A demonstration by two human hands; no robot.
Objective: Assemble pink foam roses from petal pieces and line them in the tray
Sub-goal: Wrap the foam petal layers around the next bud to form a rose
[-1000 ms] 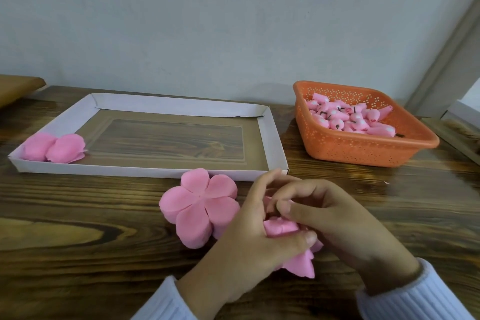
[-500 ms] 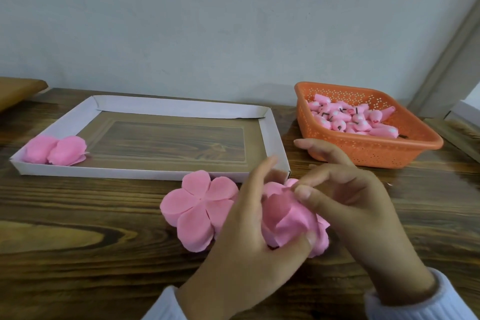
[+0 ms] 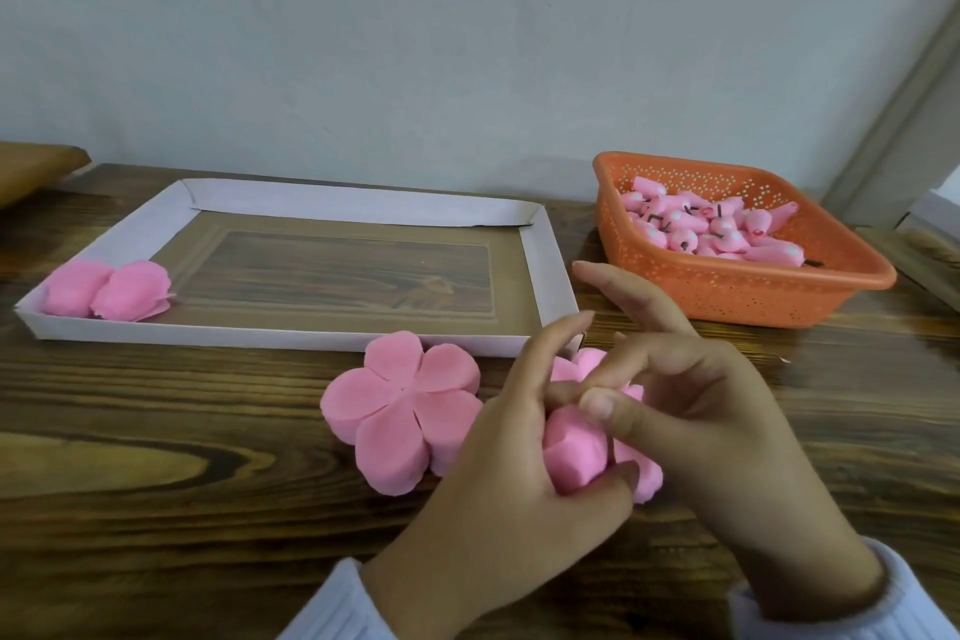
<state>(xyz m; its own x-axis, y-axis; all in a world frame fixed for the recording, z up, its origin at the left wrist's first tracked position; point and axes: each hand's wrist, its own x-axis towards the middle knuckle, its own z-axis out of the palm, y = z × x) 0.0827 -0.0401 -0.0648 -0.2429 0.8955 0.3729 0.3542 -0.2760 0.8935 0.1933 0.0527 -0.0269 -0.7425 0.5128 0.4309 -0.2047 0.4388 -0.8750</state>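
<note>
Gripping rose (image 3: 574, 452) at 5 o'clock with left hand (image 3: 498, 483), pinching its top with right hand (image 3: 701, 421); could unroll from 1 slack pinch.

Pink petals (image 3: 402, 403), orange perforated basket (image 3: 748, 296)

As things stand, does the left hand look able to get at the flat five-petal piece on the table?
Probably yes: the five-petal piece lies uncovered right beside the left hand, nothing between them. But that hand grips the half-made rose together with the right hand, so it would have to let go first.
</note>
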